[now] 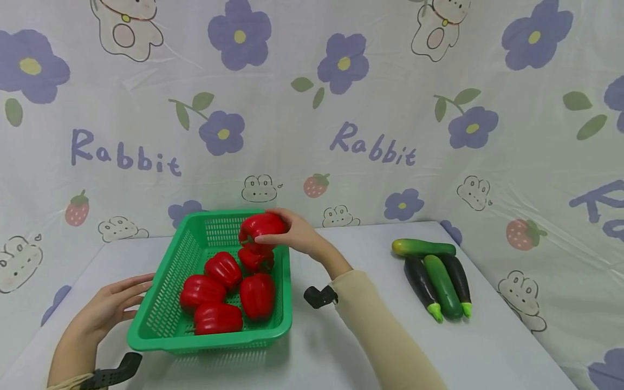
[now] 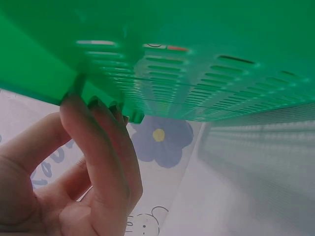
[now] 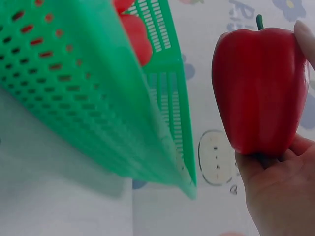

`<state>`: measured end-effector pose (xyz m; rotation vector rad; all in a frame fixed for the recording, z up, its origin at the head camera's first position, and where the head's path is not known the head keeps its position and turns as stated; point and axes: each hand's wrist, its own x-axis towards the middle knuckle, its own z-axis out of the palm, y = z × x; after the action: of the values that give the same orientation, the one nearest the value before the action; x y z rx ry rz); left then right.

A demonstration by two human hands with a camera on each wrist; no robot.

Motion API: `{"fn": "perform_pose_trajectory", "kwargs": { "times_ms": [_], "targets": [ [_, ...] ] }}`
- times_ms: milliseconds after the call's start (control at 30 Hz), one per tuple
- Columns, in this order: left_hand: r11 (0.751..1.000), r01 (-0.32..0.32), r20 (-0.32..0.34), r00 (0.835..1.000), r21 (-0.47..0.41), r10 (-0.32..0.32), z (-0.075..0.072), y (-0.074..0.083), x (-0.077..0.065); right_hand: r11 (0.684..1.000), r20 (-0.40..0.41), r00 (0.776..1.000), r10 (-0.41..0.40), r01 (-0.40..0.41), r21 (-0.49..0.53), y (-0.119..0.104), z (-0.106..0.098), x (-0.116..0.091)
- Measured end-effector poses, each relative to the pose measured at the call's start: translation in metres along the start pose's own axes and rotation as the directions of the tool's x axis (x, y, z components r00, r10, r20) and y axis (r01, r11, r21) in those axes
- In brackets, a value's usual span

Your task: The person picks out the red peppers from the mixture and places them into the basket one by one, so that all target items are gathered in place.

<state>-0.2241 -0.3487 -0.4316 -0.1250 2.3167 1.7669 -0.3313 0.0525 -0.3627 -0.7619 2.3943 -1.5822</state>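
Note:
My right hand (image 1: 298, 234) grips a red bell pepper (image 1: 260, 225) above the far right corner of a green plastic basket (image 1: 209, 342). In the right wrist view this pepper (image 3: 261, 91) shows its green stem, with fingers at its blunt end and another fingertip at its stem end. Several more red bell peppers (image 1: 219, 318) lie inside the basket. At the basket's left side is my left hand (image 1: 109, 303). The left wrist view shows its fingertips (image 2: 74, 105) touching the basket from under the rim, the fingers only gently bent.
On the right of the white table (image 1: 351, 314) lie two dark eggplants (image 1: 420, 281) and two green zucchinis, one a cucumber-like zucchini (image 1: 424, 247) set crosswise behind the others. A patterned cloth (image 1: 292, 124) with flowers and rabbits hangs behind the table.

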Motion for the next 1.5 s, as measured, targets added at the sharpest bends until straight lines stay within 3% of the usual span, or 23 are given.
{"fn": "perform_pose_trajectory", "kwargs": {
  "times_ms": [333, 733, 1133, 1500],
  "targets": [
    [0.999, -0.022, 0.021, 1.0, -0.025, 0.022, -0.001, -0.001, -0.002, 1.0, 0.067, 0.998, -0.009, 0.01, -0.022, -0.011, 0.026, 0.006],
    [0.999, -0.036, 0.021, 0.999, -0.025, 0.037, -0.001, -0.001, -0.001, 0.997, 0.155, 0.987, 0.045, -0.035, -0.064, -0.014, 0.048, 0.012],
    [0.999, -0.034, 0.019, 0.999, -0.031, 0.035, -0.001, -0.003, -0.001, 0.986, 0.301, 0.95, 0.085, -0.037, -0.162, -0.02, 0.067, 0.013],
    [0.999, -0.035, 0.02, 0.999, -0.026, 0.035, 0.0, -0.003, 0.0, 0.957, 0.332, 0.928, 0.167, -0.072, -0.28, -0.02, 0.075, 0.009]
  ]
}}
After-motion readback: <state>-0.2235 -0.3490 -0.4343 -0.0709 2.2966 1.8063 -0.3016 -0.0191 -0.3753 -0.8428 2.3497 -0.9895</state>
